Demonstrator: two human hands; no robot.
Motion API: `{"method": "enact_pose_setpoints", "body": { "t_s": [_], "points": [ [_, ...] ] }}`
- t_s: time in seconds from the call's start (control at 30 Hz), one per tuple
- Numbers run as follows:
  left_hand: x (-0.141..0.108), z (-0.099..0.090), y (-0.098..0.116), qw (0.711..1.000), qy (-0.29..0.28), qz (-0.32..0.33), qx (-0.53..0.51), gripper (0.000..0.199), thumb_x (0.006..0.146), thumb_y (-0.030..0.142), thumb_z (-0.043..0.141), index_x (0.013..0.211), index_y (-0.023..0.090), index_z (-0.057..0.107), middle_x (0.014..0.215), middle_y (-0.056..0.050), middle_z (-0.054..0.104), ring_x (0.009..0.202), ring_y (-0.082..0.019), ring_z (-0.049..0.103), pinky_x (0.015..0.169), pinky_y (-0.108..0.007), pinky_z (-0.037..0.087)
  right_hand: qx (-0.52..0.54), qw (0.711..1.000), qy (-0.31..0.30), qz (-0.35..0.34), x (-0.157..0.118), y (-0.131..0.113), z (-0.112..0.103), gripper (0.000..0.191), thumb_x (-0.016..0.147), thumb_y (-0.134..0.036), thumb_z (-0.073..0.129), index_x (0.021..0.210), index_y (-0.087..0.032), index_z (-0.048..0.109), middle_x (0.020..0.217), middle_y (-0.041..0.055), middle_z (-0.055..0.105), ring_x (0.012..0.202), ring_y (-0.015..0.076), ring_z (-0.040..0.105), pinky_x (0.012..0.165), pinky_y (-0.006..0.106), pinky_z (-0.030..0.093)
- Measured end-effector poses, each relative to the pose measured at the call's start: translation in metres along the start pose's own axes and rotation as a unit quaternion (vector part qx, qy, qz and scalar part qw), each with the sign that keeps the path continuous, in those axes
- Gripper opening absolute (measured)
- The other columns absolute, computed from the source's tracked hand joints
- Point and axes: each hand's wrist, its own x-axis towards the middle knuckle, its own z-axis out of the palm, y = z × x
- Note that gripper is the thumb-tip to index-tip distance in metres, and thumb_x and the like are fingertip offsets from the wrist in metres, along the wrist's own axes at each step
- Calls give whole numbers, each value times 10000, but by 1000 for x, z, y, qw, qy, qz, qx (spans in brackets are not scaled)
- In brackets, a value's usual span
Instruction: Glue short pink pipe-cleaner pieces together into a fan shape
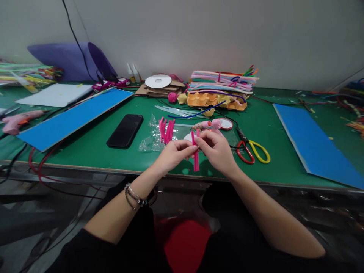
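Short pink pipe cleaners [196, 162] stand upright between my two hands, just above the table's front edge. My left hand [176, 153] pinches them from the left, thumb pressed against the fingers. From the other side my right hand [216, 150] closes its thumb and fingers on them too. More cut pink pipe cleaners [167, 131] lie in a loose group on a clear plastic bag [149, 141] behind my left hand. Beyond my fingers rests a pink glue gun [212, 124], partly hidden. Scissors [253, 149] with one red and one yellow handle lie right of my right hand.
A black phone [125, 131] lies left of the bag. Blue boards [76, 117] flank the work area, the right board [318, 142] reaching the edge. Behind are bundled pipe cleaners [223, 81] on an orange egg carton [201, 99]. Another glue gun [21, 120] lies far left.
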Motion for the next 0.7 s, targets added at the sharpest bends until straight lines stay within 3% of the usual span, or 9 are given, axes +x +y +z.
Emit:
{"method": "enact_pose_setpoints", "body": {
  "t_s": [0.13,0.23,0.37,0.43,0.5,0.7],
  "points": [
    [2,-5,-1,999,22,3,-28,188,654,282,636,530,158,569,477,48,495,459,-48,410,487,-203,321,0,999,42,-10,1,-1,-6,188,801,-319,429,688,-178,482,556,-43,443,451,57,374,428,202,301],
    [3,-11,1,993,84,2,-88,182,656,275,639,531,156,579,493,45,509,474,-42,424,499,-190,334,-96,987,87,-94,-2,-1,-12,166,786,-306,450,666,-192,459,562,-36,457,465,66,381,462,214,318],
    [4,-14,5,969,165,3,-185,130,665,233,634,574,142,612,480,47,498,454,-25,406,481,-164,335,-298,909,81,-281,-6,3,-16,179,747,-293,512,605,-203,450,515,-35,468,471,83,393,514,241,326],
    [4,-14,6,959,177,13,-219,125,665,226,636,581,137,612,474,52,487,446,-20,395,474,-155,338,-348,875,72,-329,-8,5,-14,162,753,-309,516,634,-205,481,539,-23,514,499,96,430,534,247,335],
    [4,-13,5,951,182,21,-248,126,650,219,650,571,135,600,483,53,496,449,-17,402,474,-149,345,-370,861,70,-341,-9,6,-10,148,766,-323,508,675,-205,508,572,-13,551,530,107,465,548,247,344],
    [4,-7,3,935,176,19,-306,135,608,226,685,565,135,596,498,48,528,477,-19,445,490,-141,360,-359,864,78,-344,-11,2,3,165,780,-351,535,746,-190,519,591,-8,564,506,97,454,525,228,350]
  ]
}}
